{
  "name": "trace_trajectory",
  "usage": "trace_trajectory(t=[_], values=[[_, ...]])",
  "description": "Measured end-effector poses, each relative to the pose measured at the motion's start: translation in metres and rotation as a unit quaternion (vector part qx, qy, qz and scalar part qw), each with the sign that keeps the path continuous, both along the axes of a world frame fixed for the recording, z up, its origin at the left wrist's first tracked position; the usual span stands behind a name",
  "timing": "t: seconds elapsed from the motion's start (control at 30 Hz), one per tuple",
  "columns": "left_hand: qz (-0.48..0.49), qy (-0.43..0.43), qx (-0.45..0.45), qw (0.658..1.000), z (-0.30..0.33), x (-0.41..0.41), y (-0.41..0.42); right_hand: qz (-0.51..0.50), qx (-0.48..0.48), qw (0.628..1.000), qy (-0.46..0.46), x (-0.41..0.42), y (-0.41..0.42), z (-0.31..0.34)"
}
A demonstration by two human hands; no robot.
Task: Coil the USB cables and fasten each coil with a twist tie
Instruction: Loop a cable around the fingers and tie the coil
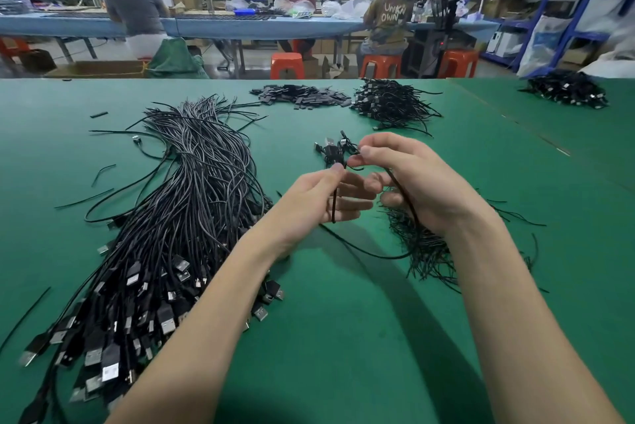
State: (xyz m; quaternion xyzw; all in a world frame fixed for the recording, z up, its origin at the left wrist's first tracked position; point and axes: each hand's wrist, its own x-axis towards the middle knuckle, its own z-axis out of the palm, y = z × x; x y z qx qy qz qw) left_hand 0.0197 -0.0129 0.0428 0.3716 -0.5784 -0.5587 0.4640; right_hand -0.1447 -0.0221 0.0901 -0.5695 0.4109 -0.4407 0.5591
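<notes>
Above the green table, both hands work on one black USB cable gathered into a small coil with its plugs sticking up. My left hand pinches the coil from below, a loop of cable hanging past its fingers. My right hand pinches a thin black twist tie at the coil with thumb and forefinger, and the cable's loose run curves under this hand. A big bundle of uncoiled USB cables lies to the left. A heap of twist ties sits beneath my right wrist.
A pile of finished coils and a flat heap of small black pieces lie at the far edge, another pile at far right. Stray ties dot the left side. People sit at blue benches beyond, with orange stools.
</notes>
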Motion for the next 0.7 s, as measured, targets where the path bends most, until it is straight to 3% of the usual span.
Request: trace_trajectory(t=[0.13, 0.27, 0.37, 0.43, 0.53, 0.63, 0.7], values=[[0.045, 0.037, 0.002, 0.998, 0.004, 0.004, -0.001, 0.16, -0.037, 0.986, 0.007, 0.002, 0.01, 0.002], [0.036, 0.168, 0.04, 0.984, 0.011, 0.019, -0.003, 0.375, 0.051, 0.923, 0.07, -0.013, 0.009, -0.018], [0.005, 0.25, 0.054, 0.967, 0.016, 0.027, -0.003, 0.417, 0.132, 0.899, 0.035, -0.016, 0.005, -0.04], [-0.011, 0.264, 0.055, 0.963, 0.017, 0.03, -0.002, 0.402, 0.175, 0.899, 0.011, -0.015, 0.002, -0.051], [-0.032, 0.249, 0.044, 0.967, 0.019, 0.034, -0.001, 0.277, 0.212, 0.937, 0.012, -0.01, -0.003, -0.06], [-0.051, 0.153, 0.015, 0.987, 0.02, 0.036, 0.001, 0.126, 0.286, 0.939, -0.141, -0.009, -0.013, -0.059], [-0.057, 0.053, 0.01, 0.997, 0.019, 0.035, 0.001, 0.054, 0.268, 0.946, -0.171, -0.008, -0.018, -0.05]])
